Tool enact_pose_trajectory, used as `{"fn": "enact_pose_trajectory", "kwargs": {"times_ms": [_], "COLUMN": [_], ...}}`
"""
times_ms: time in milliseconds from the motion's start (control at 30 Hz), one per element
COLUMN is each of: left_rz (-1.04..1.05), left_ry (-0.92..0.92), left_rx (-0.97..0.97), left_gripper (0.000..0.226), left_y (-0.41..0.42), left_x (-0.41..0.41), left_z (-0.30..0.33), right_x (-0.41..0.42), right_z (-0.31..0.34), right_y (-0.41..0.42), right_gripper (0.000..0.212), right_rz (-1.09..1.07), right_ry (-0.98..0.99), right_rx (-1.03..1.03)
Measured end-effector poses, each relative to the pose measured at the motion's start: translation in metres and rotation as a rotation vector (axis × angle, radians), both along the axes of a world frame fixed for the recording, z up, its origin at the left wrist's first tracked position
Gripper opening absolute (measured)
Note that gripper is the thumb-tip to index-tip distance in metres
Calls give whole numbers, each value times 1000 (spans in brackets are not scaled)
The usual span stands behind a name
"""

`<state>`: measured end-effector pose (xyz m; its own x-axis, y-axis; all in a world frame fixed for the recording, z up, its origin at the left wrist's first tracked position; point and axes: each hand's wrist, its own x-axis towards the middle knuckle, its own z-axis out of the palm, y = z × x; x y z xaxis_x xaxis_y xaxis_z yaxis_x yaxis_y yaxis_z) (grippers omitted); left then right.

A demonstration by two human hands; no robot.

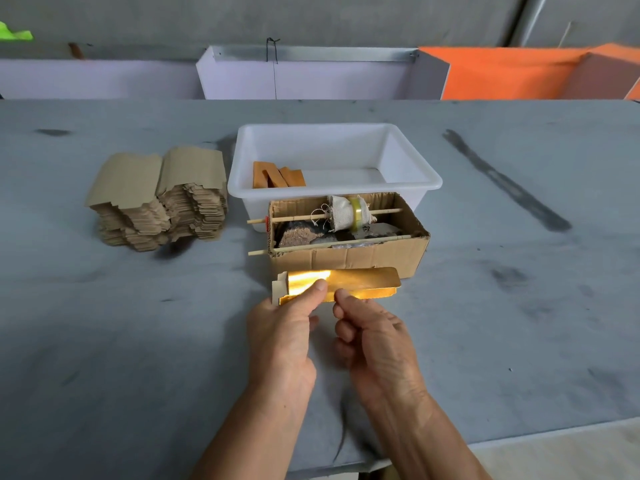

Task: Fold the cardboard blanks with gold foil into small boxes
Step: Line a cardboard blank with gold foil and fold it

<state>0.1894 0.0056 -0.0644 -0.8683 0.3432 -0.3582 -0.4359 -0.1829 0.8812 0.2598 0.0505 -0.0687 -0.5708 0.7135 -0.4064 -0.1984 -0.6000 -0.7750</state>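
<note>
A gold foil cardboard blank (360, 284) is held above the table in front of me, foil side up and partly folded along its length. My left hand (282, 336) pinches its left part, thumb on the foil. My right hand (375, 336) pinches its near edge at the middle, fingers curled under. Two tall stacks of flat brown blanks (157, 199) stand at the left. Folded orange-brown boxes (277, 175) lie in the white plastic tub (412, 161) behind.
An open corrugated carton (349, 254) sits right behind the held blank, with two wooden sticks across it and a cloth roll on one. The grey table (519, 306) has dark smudges. White and orange panels stand along the far edge.
</note>
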Motion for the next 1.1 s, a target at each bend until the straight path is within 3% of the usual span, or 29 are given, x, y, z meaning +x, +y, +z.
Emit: {"fn": "enact_pose_trajectory", "kwargs": {"times_ms": [300, 533, 633, 1000, 1100], "left_rz": [-114, -36, -55, -172, -168], "left_ry": [119, 67, 41, -13, 6], "left_rx": [-17, -9, -18, 6, 33], "left_gripper": [19, 20, 13, 21, 13], "left_y": [-7, -10, -12, -13, -16], "left_x": [6, -3, -6, -9, -9], "left_z": [-1, -2, -2, 4, 5], "right_x": [0, 9, 15, 25, 27], "right_z": [0, 4, 6, 12, 11], "right_y": [8, 12, 18, 25, 27], "right_gripper": [26, 20, 23, 20, 20], "right_rz": [-54, -78, -172, -167, -155], "right_ry": [-27, -102, -96, -133, -138], "right_rx": [-72, -16, -7, -41, -10]}}
